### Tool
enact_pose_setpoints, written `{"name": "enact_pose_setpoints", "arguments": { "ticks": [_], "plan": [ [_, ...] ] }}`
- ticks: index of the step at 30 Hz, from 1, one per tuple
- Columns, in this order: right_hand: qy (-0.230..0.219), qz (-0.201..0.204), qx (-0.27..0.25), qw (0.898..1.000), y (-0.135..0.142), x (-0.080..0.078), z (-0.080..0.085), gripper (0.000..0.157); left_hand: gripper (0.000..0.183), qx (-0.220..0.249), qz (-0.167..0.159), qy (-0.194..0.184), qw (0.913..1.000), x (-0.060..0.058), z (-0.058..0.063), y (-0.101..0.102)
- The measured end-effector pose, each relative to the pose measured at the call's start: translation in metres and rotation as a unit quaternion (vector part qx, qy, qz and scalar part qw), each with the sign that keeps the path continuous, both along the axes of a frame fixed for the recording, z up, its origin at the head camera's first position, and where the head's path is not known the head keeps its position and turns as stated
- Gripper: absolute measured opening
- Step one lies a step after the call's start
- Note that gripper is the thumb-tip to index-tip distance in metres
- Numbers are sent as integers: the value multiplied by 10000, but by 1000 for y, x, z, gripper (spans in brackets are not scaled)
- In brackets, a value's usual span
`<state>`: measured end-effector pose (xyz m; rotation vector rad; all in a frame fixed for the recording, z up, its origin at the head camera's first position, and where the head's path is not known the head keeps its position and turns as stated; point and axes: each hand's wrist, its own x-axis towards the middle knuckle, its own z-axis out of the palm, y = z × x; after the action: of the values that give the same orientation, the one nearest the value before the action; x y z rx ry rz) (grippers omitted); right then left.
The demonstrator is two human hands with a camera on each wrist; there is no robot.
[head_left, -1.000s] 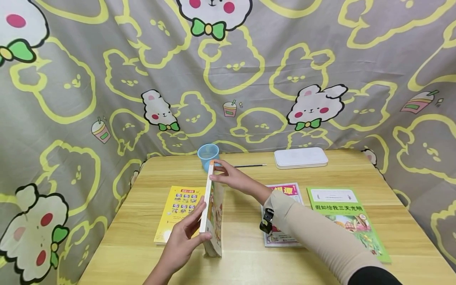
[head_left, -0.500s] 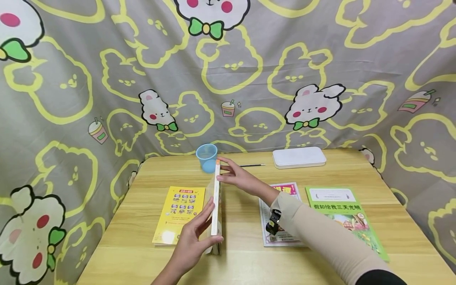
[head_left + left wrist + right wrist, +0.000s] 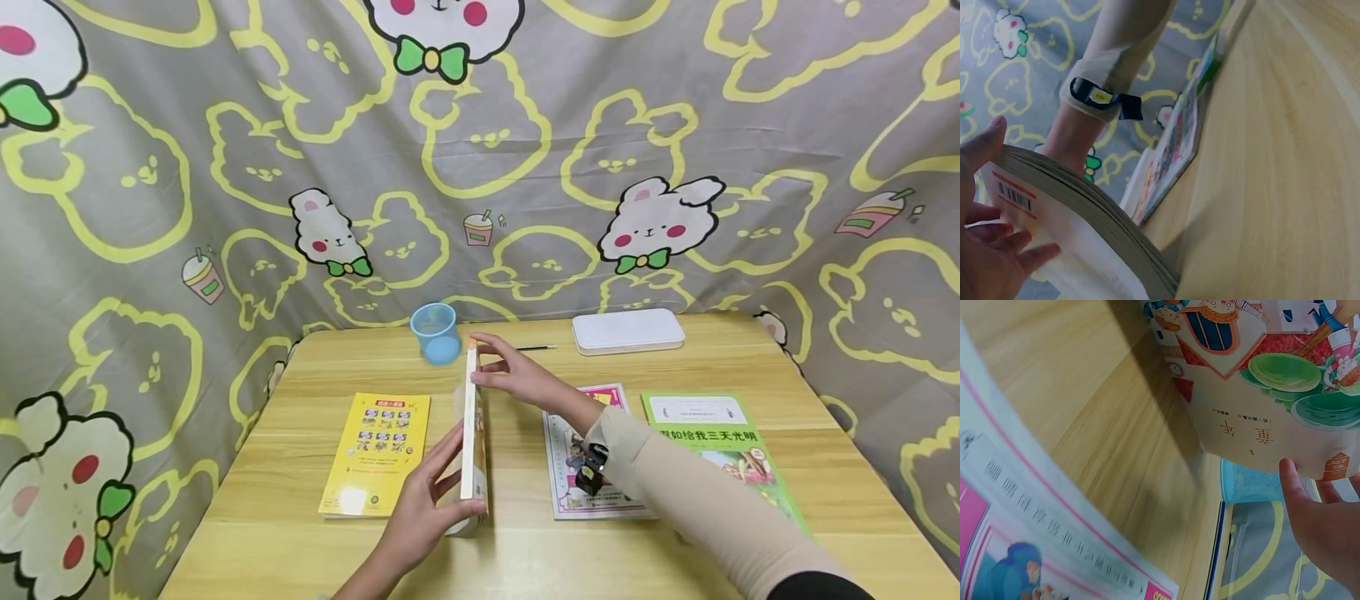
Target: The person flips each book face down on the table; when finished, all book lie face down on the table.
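Note:
Between my two hands a picture-covered paperback book (image 3: 470,425) stands on edge, its white spine turned up. My left hand (image 3: 420,512) grips its near end, thumb on one side and fingers on the other. At the far top corner, my right hand (image 3: 513,371) pinches it. The left wrist view shows the back cover (image 3: 1066,234) with a barcode and the slightly bowed page edges. The illustrated front cover (image 3: 1229,419) fills the upper right of the right wrist view, with my right thumb at its edge.
A yellow book (image 3: 375,454) lies left. On the right lie a pink-and-white book (image 3: 562,479), partly under my right forearm, and a green book (image 3: 738,467). Along the back are a blue cup (image 3: 435,337), a thin dark pencil (image 3: 536,347) and a white case (image 3: 628,331), before a patterned curtain.
Both hands have shifted right with the book. Its illustrated cover, visible at a slant earlier, has turned nearly edge-on to the head view. The yellow book is more fully uncovered.

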<state>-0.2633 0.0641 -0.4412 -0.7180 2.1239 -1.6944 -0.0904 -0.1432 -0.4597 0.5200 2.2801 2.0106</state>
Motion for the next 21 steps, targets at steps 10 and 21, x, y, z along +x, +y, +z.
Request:
{"name": "enact_pose_setpoints", "arguments": {
  "ticks": [10,21],
  "plan": [
    [6,-56,15,10000,18,-5,-17,75,90,266,-287,-297,9988,-5,-14,14],
    [-231,-139,183,9995,34,-3,-30,78,92,-156,-391,-326,9986,-10,-25,23]
  ]
}}
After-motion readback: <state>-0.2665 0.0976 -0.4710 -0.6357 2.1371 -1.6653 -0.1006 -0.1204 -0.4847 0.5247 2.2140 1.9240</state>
